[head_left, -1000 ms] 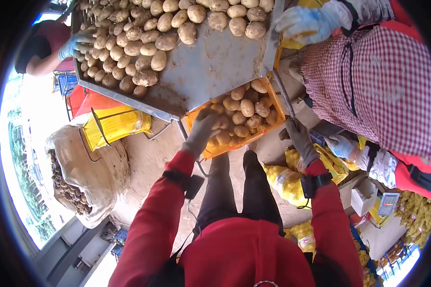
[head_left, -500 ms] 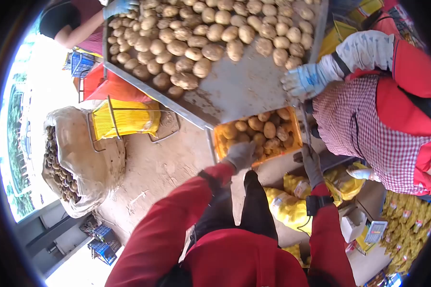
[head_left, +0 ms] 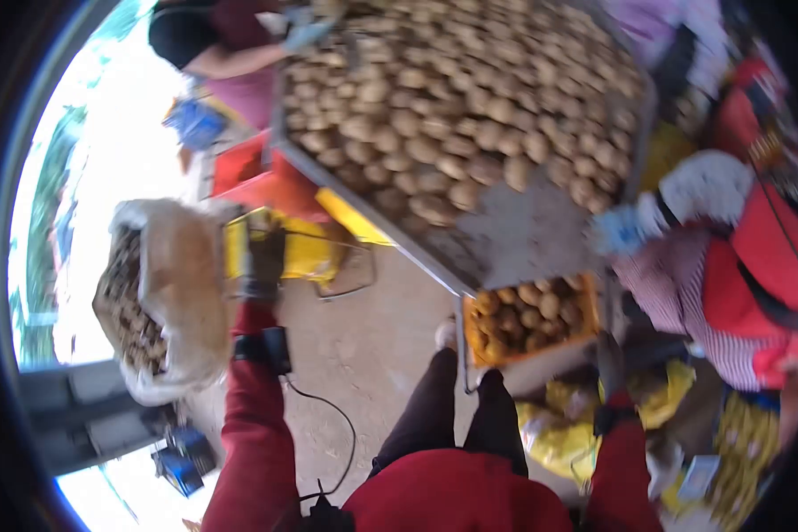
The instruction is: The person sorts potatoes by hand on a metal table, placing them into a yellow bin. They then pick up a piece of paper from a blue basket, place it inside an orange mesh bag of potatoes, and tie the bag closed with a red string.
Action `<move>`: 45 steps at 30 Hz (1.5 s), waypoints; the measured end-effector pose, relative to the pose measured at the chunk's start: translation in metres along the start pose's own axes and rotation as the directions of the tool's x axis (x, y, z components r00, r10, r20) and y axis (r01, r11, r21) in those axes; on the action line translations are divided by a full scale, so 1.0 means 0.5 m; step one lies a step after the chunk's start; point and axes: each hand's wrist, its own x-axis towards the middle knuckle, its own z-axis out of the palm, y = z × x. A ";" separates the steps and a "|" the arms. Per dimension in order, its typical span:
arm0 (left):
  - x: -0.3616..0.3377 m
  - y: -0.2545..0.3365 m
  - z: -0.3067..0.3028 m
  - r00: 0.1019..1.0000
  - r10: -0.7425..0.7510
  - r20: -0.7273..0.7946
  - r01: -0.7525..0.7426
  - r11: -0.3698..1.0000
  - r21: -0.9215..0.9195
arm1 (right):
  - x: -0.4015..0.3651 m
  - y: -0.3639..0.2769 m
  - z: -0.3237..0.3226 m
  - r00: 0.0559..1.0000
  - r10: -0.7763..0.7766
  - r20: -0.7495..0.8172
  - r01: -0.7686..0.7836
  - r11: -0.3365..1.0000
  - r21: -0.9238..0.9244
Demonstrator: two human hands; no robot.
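Standing left of the metal table (head_left: 528, 226), a wrapped bulk sack (head_left: 182, 293): thin, pliable cover. Between sack and table, a yellow bag (head_left: 306, 255), seemingly soft and slack, best taken by its rim; the left hand (head_left: 264, 257), gloved, is held at it, its closure unclear through blur. Spread on the table, loose potatoes (head_left: 452, 120), judged firm, light singly and liable to roll, best cupped from the sides. Set against the table's near edge, an orange crate (head_left: 472, 326), part-filled with potatoes; judged stiff and heavy, best lifted by both end rims. At its right end, the right hand (head_left: 609, 359), gloved, well apart from the left; whether the rim is gripped cannot be told. Below the table's right side, yellow sacks (head_left: 554, 443) and a pale panel (head_left: 700, 476). Brands and writing: none legible.
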 end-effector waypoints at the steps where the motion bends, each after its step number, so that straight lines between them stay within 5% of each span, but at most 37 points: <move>1: 0.037 -0.026 -0.015 0.994 -0.060 -0.090 0.068 0.994 0.086 | -0.065 -0.110 0.041 0.991 -0.130 0.031 0.134 0.967 -0.216; 5: -0.066 0.112 0.106 0.988 -0.062 -0.143 0.057 0.998 -0.041 | -0.012 -0.016 0.013 1.000 -0.011 0.006 0.011 0.996 -0.089; 7: -0.204 0.255 0.216 0.973 0.163 0.161 -0.180 0.978 0.101 | -0.009 -0.047 0.031 0.997 0.069 0.018 -0.068 0.996 -0.059; 8: -0.274 0.246 0.299 0.950 0.199 0.240 -0.164 0.974 -0.157 | -0.008 -0.044 0.026 0.995 0.076 0.064 -0.076 0.997 -0.012; 9: -0.312 0.350 0.347 0.886 0.223 0.408 -0.172 0.972 -0.157 | -0.009 -0.032 0.018 0.991 0.083 0.110 -0.087 0.995 0.040; 10: -0.322 0.414 0.406 0.770 0.394 0.502 -0.382 0.915 -0.132 | -0.009 -0.023 0.014 0.984 0.086 0.158 -0.102 0.991 0.091; 12: -0.362 0.355 0.599 0.613 0.337 0.715 -0.439 0.897 -0.046 | 0.003 -0.027 0.009 0.949 0.015 0.314 -0.064 0.987 0.147; 13: -0.354 0.427 0.643 0.721 0.167 0.672 -0.297 0.951 0.082 | -0.001 -0.030 0.003 0.923 -0.023 0.384 -0.050 0.982 0.181; 16: -0.357 0.445 0.785 0.676 0.071 0.733 -0.392 0.877 0.278 | -0.011 -0.094 -0.019 0.879 0.238 0.414 -0.174 0.967 -0.188; 19: -0.353 0.424 0.870 0.593 -0.063 0.803 -0.393 0.848 0.357 | -0.002 -0.106 -0.018 0.897 0.310 0.313 -0.073 0.806 -0.588; 22: -0.323 0.437 0.878 0.475 -0.088 0.875 -0.522 0.772 0.361 | 0.003 -0.093 -0.018 0.962 0.082 0.259 0.148 0.642 -0.753; 27: -0.301 0.400 0.875 0.482 0.003 0.876 -0.547 0.782 0.298 | -0.015 -0.121 -0.052 0.923 -0.255 0.288 0.299 0.007 -0.954; 32: -0.330 0.381 0.873 0.527 -0.002 0.850 -0.412 0.874 0.258 | -0.094 -0.170 -0.084 0.912 -0.215 0.349 0.318 -0.168 -0.933; 35: -0.320 0.383 0.865 0.556 0.003 0.831 -0.380 0.890 0.251 | -0.171 -0.192 0.020 0.557 -0.781 0.283 0.372 -0.070 -0.925; 37: -0.310 0.375 0.871 0.520 -0.010 0.854 -0.435 0.857 0.275 | -0.232 -0.119 0.127 0.639 -0.673 0.373 0.605 0.140 -0.784; 38: -0.307 0.377 0.867 0.522 -0.028 0.853 -0.407 0.870 0.278 | -0.262 -0.056 0.202 0.767 -0.519 0.377 0.605 0.391 -0.694; 41: -0.305 0.392 0.856 0.530 0.035 0.847 -0.415 0.882 0.224 | -0.327 0.039 0.393 0.857 -0.365 0.365 0.484 0.813 -0.324; 42: -0.308 0.389 0.853 0.545 0.066 0.836 -0.419 0.885 0.202 | -0.315 0.109 0.471 0.657 -0.572 0.491 0.753 0.462 -0.469; 43: -0.313 0.385 0.850 0.554 0.097 0.827 -0.428 0.885 0.183 | -0.306 0.202 0.533 0.732 -0.492 0.471 0.597 0.797 -0.095; 45: -0.318 0.393 0.832 0.574 0.133 0.808 -0.438 0.883 0.166 | -0.219 0.306 0.667 0.417 -0.762 0.495 0.427 0.646 0.633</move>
